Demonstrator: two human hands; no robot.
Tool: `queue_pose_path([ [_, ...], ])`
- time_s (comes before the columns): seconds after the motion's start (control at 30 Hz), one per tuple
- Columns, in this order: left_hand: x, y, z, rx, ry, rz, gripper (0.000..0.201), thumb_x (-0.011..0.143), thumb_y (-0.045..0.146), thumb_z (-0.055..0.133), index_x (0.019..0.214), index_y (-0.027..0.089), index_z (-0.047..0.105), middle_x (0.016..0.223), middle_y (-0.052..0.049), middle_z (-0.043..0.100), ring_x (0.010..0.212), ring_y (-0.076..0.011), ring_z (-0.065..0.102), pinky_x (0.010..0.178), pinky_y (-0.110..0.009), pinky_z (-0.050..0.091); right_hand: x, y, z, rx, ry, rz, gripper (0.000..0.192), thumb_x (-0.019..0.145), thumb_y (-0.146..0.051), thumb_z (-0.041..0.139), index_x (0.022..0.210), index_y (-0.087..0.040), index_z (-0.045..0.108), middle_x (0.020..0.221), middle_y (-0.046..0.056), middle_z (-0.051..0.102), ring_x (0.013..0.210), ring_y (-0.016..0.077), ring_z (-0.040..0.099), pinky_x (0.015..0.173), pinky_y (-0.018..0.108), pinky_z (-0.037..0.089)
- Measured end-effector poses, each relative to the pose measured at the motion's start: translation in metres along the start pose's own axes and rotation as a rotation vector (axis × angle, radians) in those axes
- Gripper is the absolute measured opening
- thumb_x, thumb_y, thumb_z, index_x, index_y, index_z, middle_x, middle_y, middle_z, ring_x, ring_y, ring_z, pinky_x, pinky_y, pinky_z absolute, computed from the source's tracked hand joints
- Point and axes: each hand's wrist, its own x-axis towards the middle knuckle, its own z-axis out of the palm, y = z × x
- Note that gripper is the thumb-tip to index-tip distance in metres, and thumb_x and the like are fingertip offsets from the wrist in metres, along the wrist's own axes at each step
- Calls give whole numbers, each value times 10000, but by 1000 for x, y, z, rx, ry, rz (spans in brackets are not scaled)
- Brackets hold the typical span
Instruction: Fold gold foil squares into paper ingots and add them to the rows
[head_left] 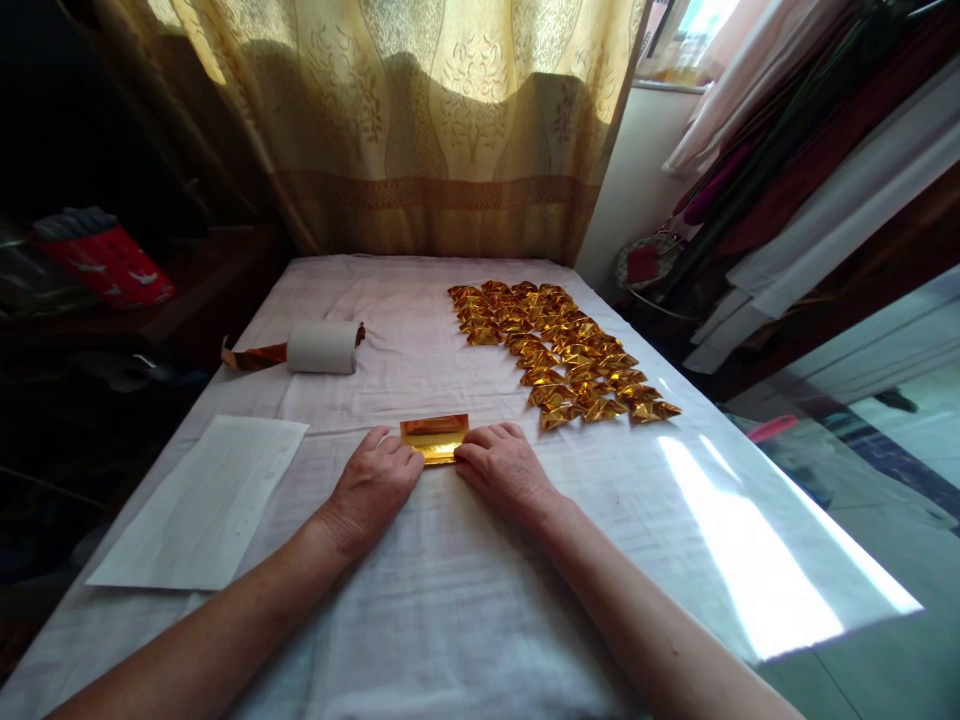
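Observation:
A small sheet of gold foil paper lies on the cloth-covered table between my two hands, its near edge turned over in a narrow fold. My left hand grips the left end of that fold, fingers bent and pressed together. At the right end, my right hand pinches the foil in the same way, its fingertips on the fold. The thumbs are mostly hidden. Beyond my right hand stand several rows of folded gold foil pieces, pointed at their ends and close together.
A grey-white cardboard tube with gold foil strips poking out of both ends lies at the back left. Nearer, a white paper sheet rests flat. The table's white cloth reaches a curtain behind. Clothes hang at the right.

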Motion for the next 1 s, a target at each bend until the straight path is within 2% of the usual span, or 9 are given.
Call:
queue_pose_path([
  [0.2,-2,-4,3,-103,27,-86,228,902,97,507,735,197,625,686,-45,626,740,-233,577,824,-408,434,-1,2,9,39,72,10,174,986,-270,549,980,-235,719,1028,39,719,945,192,604,860,342,367],
  [0.4,-14,-10,16,-317,44,-255,177,966,280,500,929,206,656,934,-44,696,878,-226,600,808,-372,431,1,5,16,77,116,97,177,971,-308,564,931,-212,708,974,56,702,928,203,597,838,335,383],
  [0.5,-15,-13,20,-404,10,-340,202,970,319,496,895,221,656,919,-30,693,885,-222,599,820,-375,423,2,7,19,123,139,150,186,961,-309,571,876,-201,696,939,56,689,913,200,594,831,330,391],
  [0.67,-9,-16,23,-419,6,-439,233,952,346,503,814,218,640,921,-44,673,889,-234,578,809,-385,419,5,11,21,169,167,198,195,947,-287,570,805,-199,670,874,49,669,869,196,584,801,317,393],
  [1.0,-7,-15,24,-460,36,-502,217,922,340,537,752,221,598,953,-48,659,924,-236,568,826,-385,416,11,13,23,130,184,266,208,922,-327,592,758,-211,646,816,41,653,801,196,580,718,311,374],
])
